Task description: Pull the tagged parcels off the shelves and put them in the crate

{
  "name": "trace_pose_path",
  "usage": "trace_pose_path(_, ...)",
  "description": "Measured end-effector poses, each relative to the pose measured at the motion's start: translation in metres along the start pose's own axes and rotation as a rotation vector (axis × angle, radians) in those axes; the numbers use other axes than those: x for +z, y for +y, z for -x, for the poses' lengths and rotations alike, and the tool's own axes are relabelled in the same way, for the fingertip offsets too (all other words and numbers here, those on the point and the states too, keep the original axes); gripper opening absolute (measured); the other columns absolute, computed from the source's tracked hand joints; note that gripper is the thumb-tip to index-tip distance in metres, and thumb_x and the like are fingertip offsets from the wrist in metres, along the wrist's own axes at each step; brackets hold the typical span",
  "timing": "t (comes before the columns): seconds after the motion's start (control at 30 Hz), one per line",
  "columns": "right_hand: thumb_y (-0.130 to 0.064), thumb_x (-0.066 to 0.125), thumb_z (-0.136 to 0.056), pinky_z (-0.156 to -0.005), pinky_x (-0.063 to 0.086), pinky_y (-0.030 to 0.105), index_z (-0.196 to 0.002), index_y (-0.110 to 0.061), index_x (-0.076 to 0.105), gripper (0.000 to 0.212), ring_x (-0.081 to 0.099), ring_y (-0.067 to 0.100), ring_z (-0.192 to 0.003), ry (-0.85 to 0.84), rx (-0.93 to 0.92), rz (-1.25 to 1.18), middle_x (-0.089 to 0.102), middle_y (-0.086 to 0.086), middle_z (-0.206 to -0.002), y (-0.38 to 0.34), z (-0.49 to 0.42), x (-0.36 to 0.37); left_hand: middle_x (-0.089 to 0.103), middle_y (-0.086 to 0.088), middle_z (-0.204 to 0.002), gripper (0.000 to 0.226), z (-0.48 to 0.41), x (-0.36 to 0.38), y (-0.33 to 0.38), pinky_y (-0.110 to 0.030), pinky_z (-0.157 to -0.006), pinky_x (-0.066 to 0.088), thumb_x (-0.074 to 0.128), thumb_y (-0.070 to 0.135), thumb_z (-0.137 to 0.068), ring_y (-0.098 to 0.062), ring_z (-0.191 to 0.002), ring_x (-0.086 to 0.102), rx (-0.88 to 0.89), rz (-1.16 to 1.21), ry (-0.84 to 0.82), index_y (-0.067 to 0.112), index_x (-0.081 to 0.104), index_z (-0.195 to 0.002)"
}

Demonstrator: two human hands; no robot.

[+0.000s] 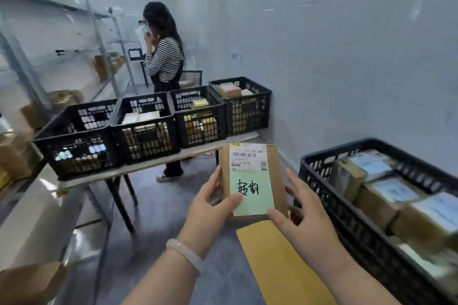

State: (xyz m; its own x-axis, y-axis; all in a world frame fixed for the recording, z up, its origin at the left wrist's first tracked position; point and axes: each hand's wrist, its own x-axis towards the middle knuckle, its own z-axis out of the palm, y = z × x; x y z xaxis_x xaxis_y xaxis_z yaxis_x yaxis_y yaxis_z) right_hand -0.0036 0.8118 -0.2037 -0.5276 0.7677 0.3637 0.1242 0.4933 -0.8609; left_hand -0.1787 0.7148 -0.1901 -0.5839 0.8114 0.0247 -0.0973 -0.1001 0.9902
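Observation:
I hold a flat brown parcel (275, 168) upright in front of me, with a white barcode label and a pale green tag with handwriting on its face. My left hand (210, 208) grips its left edge, thumb on the tag. My right hand (302, 215) holds its lower right corner, fingers spread. A black plastic crate (347, 220) stands just right of my hands, with several labelled brown parcels inside.
Several black crates (146, 129) with parcels sit in a row on a low table (153, 163) ahead. A person in a striped top (163, 57) stands behind it. Metal shelves (22, 69) with boxes run along the left. A yellow-brown sheet (277, 262) lies below my hands.

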Motion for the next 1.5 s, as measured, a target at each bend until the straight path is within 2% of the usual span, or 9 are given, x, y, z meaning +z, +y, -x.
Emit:
trace_pose_path(0.1,-0.041,0.074,-0.08,-0.11,0.036,0.032,-0.139,-0.063,0.025,0.08,0.028,-0.011,-0.133,0.107,0.042,0.1,0.022,-0.048,-0.136,0.015,0.0,-0.041,0.073,0.01,-0.112,0.071,-0.036,0.052,-0.008,-0.027,-0.069,0.059,0.072,0.004,-0.085,-0.014,-0.097,0.072,-0.028,0.009,-0.164,0.037,0.045,-0.143)
trace_pose_path(0.33,-0.045,0.074,-0.078,-0.102,0.034,0.029,-0.127,-0.077,0.019,0.08,0.037,0.0,-0.126,0.454,0.271,0.178,0.026,-0.049,-0.125,0.049,0.007,-0.133,0.072,0.01,-0.114,0.07,-0.098,0.177,-0.029,-0.035,-0.08,0.06,0.074,0.017,-0.085,-0.017,-0.103,0.071,-0.126,-0.016,-0.567,0.047,0.044,-0.14)
trace_pose_path(0.53,-0.043,0.074,-0.079,-0.109,0.033,0.03,-0.129,-0.075,0.019,0.081,0.032,-0.014,-0.128,0.616,0.394,0.26,0.024,-0.053,-0.129,0.071,0.019,-0.166,0.073,0.011,-0.112,0.056,-0.132,0.262,-0.045,-0.038,-0.086,0.059,0.074,0.02,-0.085,-0.015,-0.102,0.071,-0.23,-0.058,-0.793,0.061,0.051,-0.117)
trace_pose_path(0.73,-0.053,0.067,-0.078,-0.113,0.032,0.041,-0.133,-0.072,0.018,0.076,0.028,-0.006,-0.137,0.835,0.507,0.361,0.025,-0.043,-0.141,0.078,0.042,-0.194,0.07,0.006,-0.12,0.066,-0.124,0.333,-0.065,-0.03,-0.082,0.059,0.075,0.019,-0.084,-0.013,-0.102,0.07,-0.301,-0.13,-1.076,0.044,0.047,-0.138)
trace_pose_path(0.9,-0.072,0.054,-0.07,-0.113,0.033,0.041,-0.134,-0.071,0.021,0.072,0.031,-0.004,-0.135,1.038,0.579,0.418,0.033,-0.032,-0.143,0.078,0.07,-0.216,0.067,0.006,-0.122,0.072,-0.1,0.384,-0.081,-0.042,-0.091,0.057,0.076,0.031,-0.077,-0.015,-0.103,0.07,-0.325,-0.227,-1.249,0.049,0.044,-0.139)
trace_pose_path(1.1,-0.082,0.044,-0.076,-0.115,0.031,0.044,-0.138,-0.067,0.02,0.068,0.026,-0.005,-0.139,1.098,0.646,0.456,0.031,-0.033,-0.143,0.087,0.089,-0.228,0.062,0.008,-0.131,0.075,-0.076,0.416,-0.116,-0.033,-0.101,0.049,0.072,0.031,-0.086,-0.01,-0.115,0.06,-0.274,-0.398,-1.306,0.039,0.034,-0.149)
trace_pose_path(1.23,-0.068,0.044,-0.081,-0.113,0.033,0.041,-0.135,-0.069,0.023,0.058,0.03,-0.004,-0.137,1.097,0.664,0.461,0.029,-0.053,-0.13,0.093,0.091,-0.234,0.058,0.014,-0.133,0.077,-0.072,0.423,-0.134,-0.009,-0.073,0.048,0.071,0.031,-0.087,0.007,-0.095,0.057,-0.224,-0.5,-1.339,0.038,0.03,-0.151)
trace_pose_path(1.4,-0.073,0.041,-0.083,-0.114,0.032,0.045,-0.145,-0.055,0.023,0.067,0.025,-0.004,-0.139,1.076,0.651,0.425,0.032,-0.033,-0.146,0.107,0.089,-0.24,0.046,0.009,-0.144,0.081,-0.069,0.425,-0.146,-0.029,-0.095,0.051,0.063,0.045,-0.087,-0.007,-0.113,0.056,-0.097,-0.667,-1.37,0.039,0.019,-0.154)
trace_pose_path(1.5,-0.082,0.039,-0.078,-0.113,0.032,0.044,-0.137,-0.067,0.023,0.063,0.026,-0.006,-0.138,1.058,0.646,0.404,0.028,-0.047,-0.137,0.111,0.086,-0.239,0.042,0.003,-0.144,0.077,-0.07,0.424,-0.151,-0.028,-0.092,0.046,0.051,0.047,-0.093,-0.015,-0.115,0.055,0.012,-0.871,-1.407,0.037,0.008,-0.156)
